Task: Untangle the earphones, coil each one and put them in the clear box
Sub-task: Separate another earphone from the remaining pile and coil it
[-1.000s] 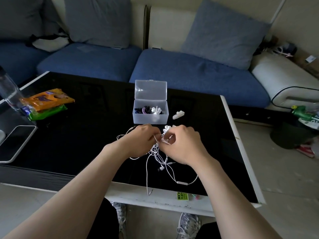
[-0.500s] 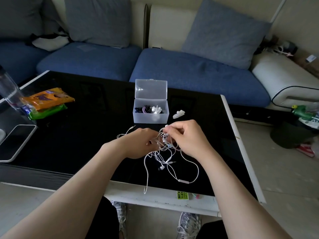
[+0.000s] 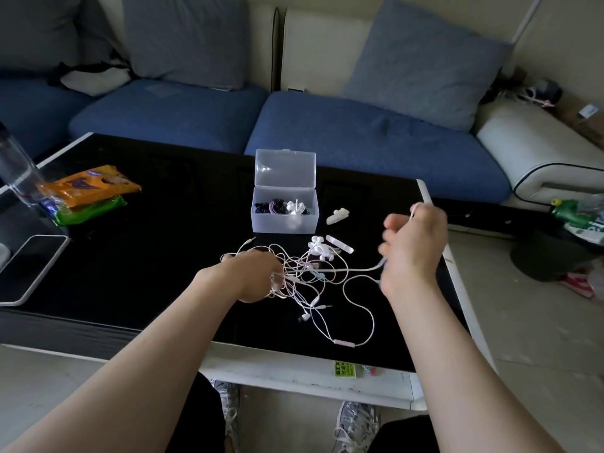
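Gripping the tangled earphones [image 3: 313, 273] just in front of the clear box [image 3: 284, 223], the left hand [image 3: 255, 276] clenches its fingers on the knot while the right hand [image 3: 413, 253] pinches one strand taut, a limp, light, snag-prone cord best taken near its loose end.

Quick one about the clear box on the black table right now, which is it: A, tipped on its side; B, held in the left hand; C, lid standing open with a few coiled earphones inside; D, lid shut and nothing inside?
C: the clear box stands upright on the table, its lid raised, with dark, purple and white coiled earphones inside.
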